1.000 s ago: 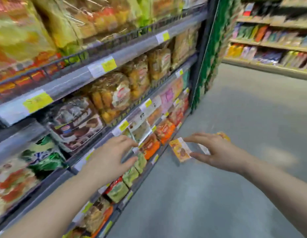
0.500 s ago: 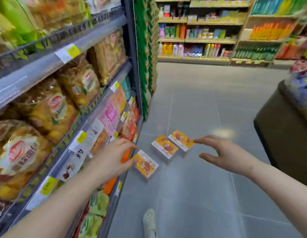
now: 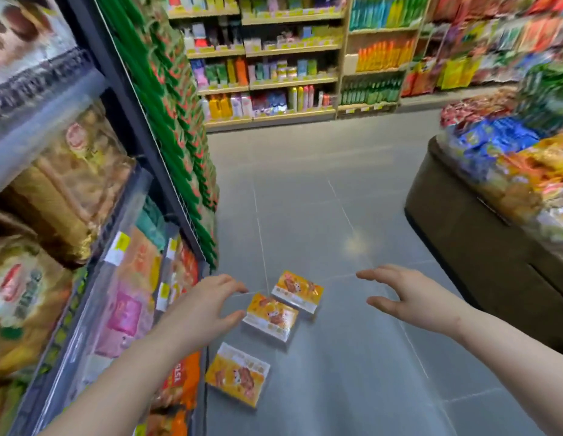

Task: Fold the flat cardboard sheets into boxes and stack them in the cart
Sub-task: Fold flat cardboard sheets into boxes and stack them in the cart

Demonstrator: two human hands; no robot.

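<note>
Three small orange-and-yellow packets lie on the grey tiled floor: one far (image 3: 297, 292), one in the middle (image 3: 271, 316), one nearest me (image 3: 237, 373). My left hand (image 3: 202, 313) hovers just left of the middle packet, fingers spread, holding nothing. My right hand (image 3: 413, 297) is stretched out to the right of the packets, fingers apart and empty. No cardboard sheets, boxes or cart are in view.
A tall snack shelf (image 3: 85, 247) runs along my left, its end hung with green packets (image 3: 176, 136). A dark display bin (image 3: 481, 247) heaped with bags stands at the right. Shelves of bottles (image 3: 273, 64) line the far wall. Floor tiles (image 3: 305, 190) lie between.
My view has swung right, away from the shelf toward the aisle. The packet seen by my right hand a second ago now lies on the floor with two others. Both hands stay open.
</note>
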